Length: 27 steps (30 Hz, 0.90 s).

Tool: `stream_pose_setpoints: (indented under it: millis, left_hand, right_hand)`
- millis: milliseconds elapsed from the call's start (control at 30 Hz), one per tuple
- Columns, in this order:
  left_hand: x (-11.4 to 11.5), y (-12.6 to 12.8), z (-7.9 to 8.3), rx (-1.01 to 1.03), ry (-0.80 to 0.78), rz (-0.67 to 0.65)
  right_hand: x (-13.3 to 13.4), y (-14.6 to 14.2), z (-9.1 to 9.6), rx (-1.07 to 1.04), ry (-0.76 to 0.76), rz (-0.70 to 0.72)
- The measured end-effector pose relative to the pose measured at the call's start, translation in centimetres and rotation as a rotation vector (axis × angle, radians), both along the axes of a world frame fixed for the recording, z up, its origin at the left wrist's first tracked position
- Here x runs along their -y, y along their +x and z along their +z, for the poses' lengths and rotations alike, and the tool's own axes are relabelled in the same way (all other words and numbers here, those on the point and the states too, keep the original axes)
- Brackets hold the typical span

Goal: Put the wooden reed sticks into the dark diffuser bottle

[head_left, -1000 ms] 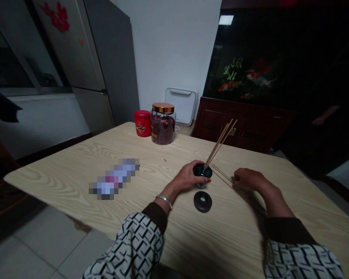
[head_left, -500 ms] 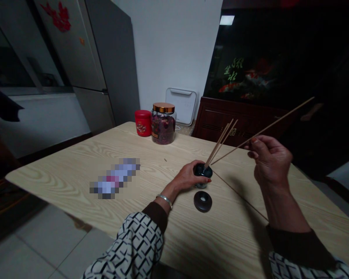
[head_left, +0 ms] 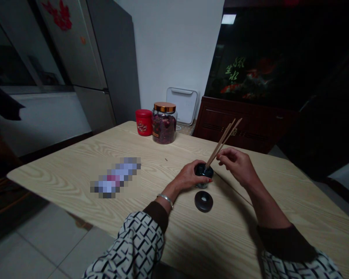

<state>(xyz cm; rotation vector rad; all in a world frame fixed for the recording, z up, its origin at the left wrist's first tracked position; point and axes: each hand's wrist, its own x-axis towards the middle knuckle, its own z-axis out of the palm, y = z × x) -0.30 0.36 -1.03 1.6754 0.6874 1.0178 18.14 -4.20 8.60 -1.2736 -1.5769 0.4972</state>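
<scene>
A pale wood-grained table [head_left: 75,155] spreads before us in a dim room, with a grey refrigerator [head_left: 119,66] on the left and a dark panel with painted-looking fish [head_left: 253,73] above a red-brown cabinet [head_left: 213,118] on the right. Near the far edge we have a red canister [head_left: 144,122] just beside a lidded glass jar [head_left: 164,126] of dark reddish contents. Our left hand [head_left: 190,175] (a silver bangle at its wrist) is wrapped around a small dark bottle [head_left: 204,169] standing on the table, from which several thin sticks [head_left: 222,143] rise, leaning right. Our right hand [head_left: 237,164] has thumb and forefinger pinched on the bundle's right side, low down; which stick they grip we cannot quite make out. A dark ring-shaped piece [head_left: 203,206] lies just this side of the bottle, and a pixelated object [head_left: 116,176] lies well apart to the left.
</scene>
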Motion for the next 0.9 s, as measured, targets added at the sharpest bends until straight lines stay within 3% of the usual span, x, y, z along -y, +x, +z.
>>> stream_pose_setpoints:
  millis: [133,267,367,667,800,900]
  left_hand:
    - [0.1,0.0,0.2,0.007,-0.005,-0.006]
    - [0.1,-0.1,0.3,0.017,-0.019,-0.013]
    - [0.1,-0.1,0.2,0.012,-0.015,-0.017]
    - [-0.2,0.1,-0.2,0.027,-0.02,-0.02]
    - [0.1,-0.1,0.2,0.022,-0.034,-0.027]
    - [0.2,-0.1,0.4,0.026,-0.031,-0.033]
  right_hand:
    - [0.1,3.1,0.1,0.462,-0.257,0.091]
    - [-0.1,5.7,-1.1,1.035,-0.545,-0.06]
    - [-0.4,6.3,-2.4,1.19,-0.721,-0.09]
    - [-0.7,6.1,-3.5,1.172,-0.754,-0.095]
    - [-0.6,8.0,-2.3,0.925,-0.591,-0.098]
    - [-0.1,9.1,0.0,0.547,-0.37,-0.088]
